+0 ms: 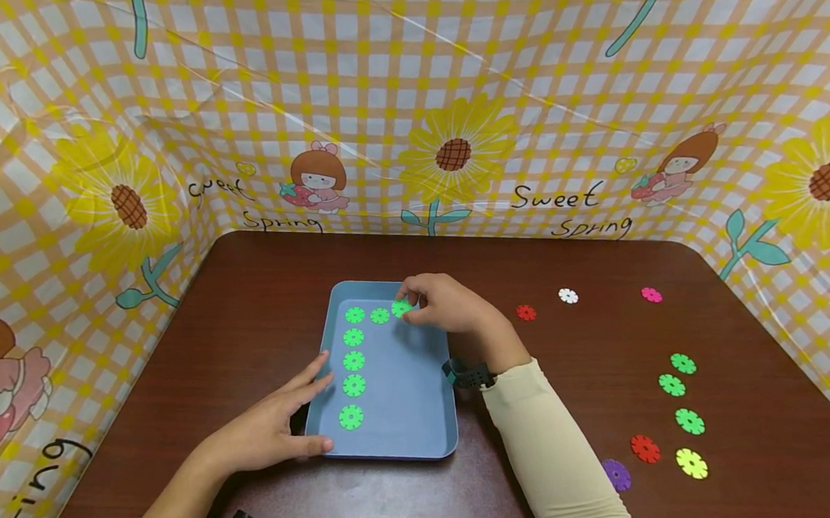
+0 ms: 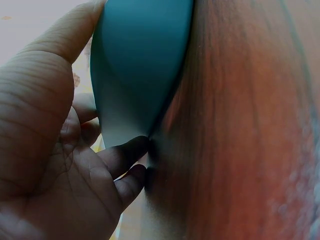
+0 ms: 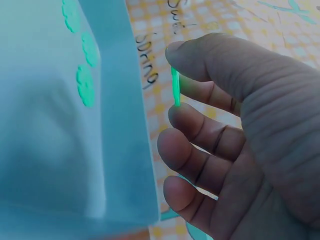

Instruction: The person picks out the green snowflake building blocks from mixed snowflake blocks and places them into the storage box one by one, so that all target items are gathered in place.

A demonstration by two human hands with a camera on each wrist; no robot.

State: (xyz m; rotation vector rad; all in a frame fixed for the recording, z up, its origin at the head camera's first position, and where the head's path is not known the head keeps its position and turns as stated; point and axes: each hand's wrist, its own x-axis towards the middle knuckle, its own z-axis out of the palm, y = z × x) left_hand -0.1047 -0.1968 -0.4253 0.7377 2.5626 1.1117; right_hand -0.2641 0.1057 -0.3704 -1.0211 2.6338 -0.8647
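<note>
Nearest, cream sleeves (image 1: pixel 548 448): two, come in from the lower edge; paired with black wrist straps (image 1: pixel 466 374).
Left hand (image 1: pixel 276 427): touches the left side of the blue tray (image 1: pixel 409 416), thumb at the near corner, fingers farther along the rim; spreads thumb and fingers apart.
Blue tray: lies on the dark wood table (image 1: pixel 249 315); shallow, rounded at the corners.
Near discs, right of tray: purple disc (image 1: pixel 616 475), yellow disc (image 1: pixel 692 463), near red disc (image 1: pixel 645 449); lie near one another on the table.
Loose green discs (image 1: pixel 690 421): three, lie just beyond the near red and yellow.
Column of green discs (image 1: pixel 353 361): five, lie along the tray's left side, spaced apart.
Sixth green disc (image 1: pixel 380 315): lies just right of the column's far end.
Right hand (image 1: pixel 445 300): reaches over the tray's far right corner; pinches one disc between thumb and fingertips.
Held green disc (image 1: pixel 401 308): sits clamped in that pinch, just right of the sixth; shows edge-on in the right wrist view.
Far discs, right of tray: far red disc (image 1: pixel 527 312), white disc (image 1: pixel 568 296), pink disc (image 1: pixel 652 295); lie well apart from the near group.
Checked cloth (image 1: pixel 562 110): rises behind the table and at both sides; bears sunflowers (image 1: pixel 454 154), cartoon girls (image 1: pixel 319 178), lettering "Sweet Spring" (image 1: pixel 556 197).
</note>
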